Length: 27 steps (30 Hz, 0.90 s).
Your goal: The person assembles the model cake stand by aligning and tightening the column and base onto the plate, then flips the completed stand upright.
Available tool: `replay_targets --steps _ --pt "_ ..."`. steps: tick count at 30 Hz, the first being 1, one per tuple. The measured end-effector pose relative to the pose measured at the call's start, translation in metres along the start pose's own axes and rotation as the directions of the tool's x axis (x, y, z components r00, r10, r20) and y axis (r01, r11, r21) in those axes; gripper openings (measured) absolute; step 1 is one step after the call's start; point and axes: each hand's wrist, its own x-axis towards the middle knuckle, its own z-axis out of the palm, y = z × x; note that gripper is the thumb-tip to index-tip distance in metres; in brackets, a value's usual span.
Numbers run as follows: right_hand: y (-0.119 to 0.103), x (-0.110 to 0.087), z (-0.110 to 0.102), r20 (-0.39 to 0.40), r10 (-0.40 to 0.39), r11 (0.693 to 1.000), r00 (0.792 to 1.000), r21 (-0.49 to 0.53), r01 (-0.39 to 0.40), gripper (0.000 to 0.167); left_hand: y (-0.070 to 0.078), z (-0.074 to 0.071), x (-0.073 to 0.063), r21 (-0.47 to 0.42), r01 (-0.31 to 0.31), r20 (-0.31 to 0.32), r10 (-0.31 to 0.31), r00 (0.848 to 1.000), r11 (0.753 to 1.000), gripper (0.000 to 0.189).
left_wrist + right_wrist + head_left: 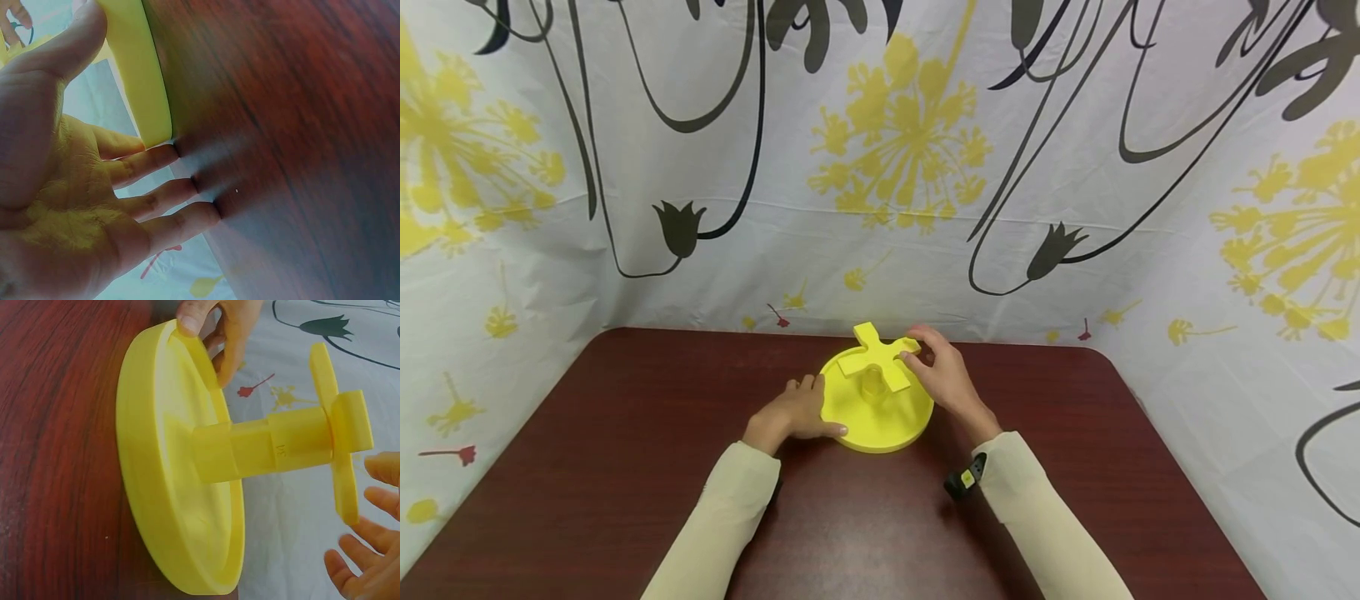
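The left grip (797,410) spreads wide at the left edge of a yellow disc (880,427), thumb on its near edge, fingers nearly straight and their tips down on the dark red-brown tabletop (610,467); a pale left sleeve (722,500) reaches in from below. The disc lies flat toward the far side of the tabletop, about midway across, its raised edge partly covered by that grip. A stepped yellow post (300,440) rises from the disc's centre and carries a yellow four-armed cross (880,356) at its top. Seen from the head camera, the cross hides much of the post and part of the disc's far side. Just to the right, the right grip (951,379) stands loosely wide, thumb and fingers apart about one arm of the cross; whether a fingertip touches that arm cannot be told. Nearer the viewer, a dark wrist-worn device (967,477) with a small yellow square sits at the cuff of the pale right sleeve (1037,500), apart from the disc. Beyond the tabletop, a white patterned cloth (820,275) hangs along the far edge and both sides, bearing, left to right, a dark tulip print (680,229), a large yellow flower print (906,137) and a second tulip print (1054,252).
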Motion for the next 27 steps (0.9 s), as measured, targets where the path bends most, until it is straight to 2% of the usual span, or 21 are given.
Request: replay_targets --steps 4,15,27 --pt "0.0033 -0.0003 0.001 0.009 0.008 1.0 1.0 0.005 -0.008 0.036 0.001 -0.0002 0.0006 0.01 -0.002 0.005 0.002 1.0 1.0 0.106" --pt "0.0047 0.001 0.0003 -0.007 -0.03 0.999 1.0 -0.037 0.03 0.031 0.0008 0.0001 0.0013 0.007 0.007 0.006 -0.007 1.0 1.0 0.106" --pt "0.0031 -0.002 -0.0001 0.045 -0.005 0.997 0.999 -0.072 0.008 0.027 0.0006 0.0008 0.0033 0.027 0.012 0.009 -0.012 1.0 1.0 0.107"
